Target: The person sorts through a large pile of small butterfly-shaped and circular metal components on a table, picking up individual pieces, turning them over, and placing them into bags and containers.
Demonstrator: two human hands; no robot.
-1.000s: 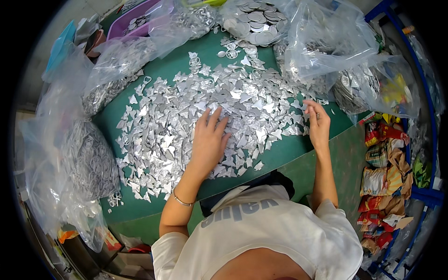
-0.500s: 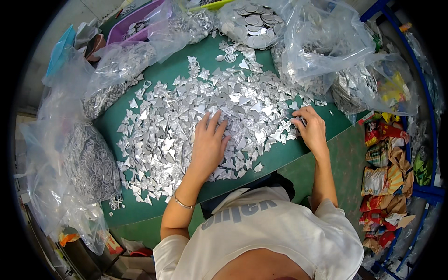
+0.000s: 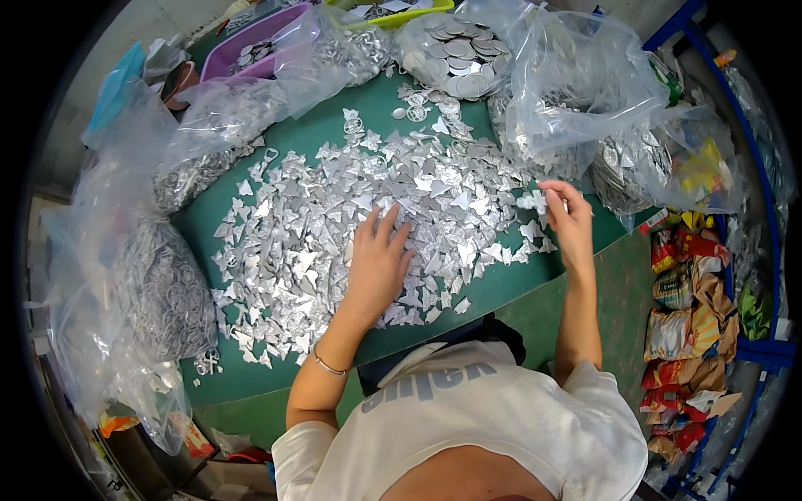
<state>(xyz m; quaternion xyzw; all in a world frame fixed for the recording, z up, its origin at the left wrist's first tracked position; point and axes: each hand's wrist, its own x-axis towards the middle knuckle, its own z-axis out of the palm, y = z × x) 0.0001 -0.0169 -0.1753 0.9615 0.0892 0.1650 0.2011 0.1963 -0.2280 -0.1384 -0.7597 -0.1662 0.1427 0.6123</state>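
A broad heap of small flat silver metal pieces, many with pointed, winged outlines, covers the middle of the green table. My left hand lies on the near middle of the heap, its fingers stretched and a little apart, gripping nothing visible. At the heap's right edge, my right hand pinches a silver metal piece between thumb and fingertips. That piece has a lobed, bumpy outline; its exact kind is too small to tell. A few loose pieces lie just below it.
Clear plastic bags of metal parts stand around the table: ring-like parts at left, round discs at the back, more parts at right. A purple bin and a yellow-green tray sit behind. Colourful packets hang at right.
My right hand has shifted slightly right, its fingers turned, and a silver metal piece now shows in its pinch. My left hand has stayed on the heap.
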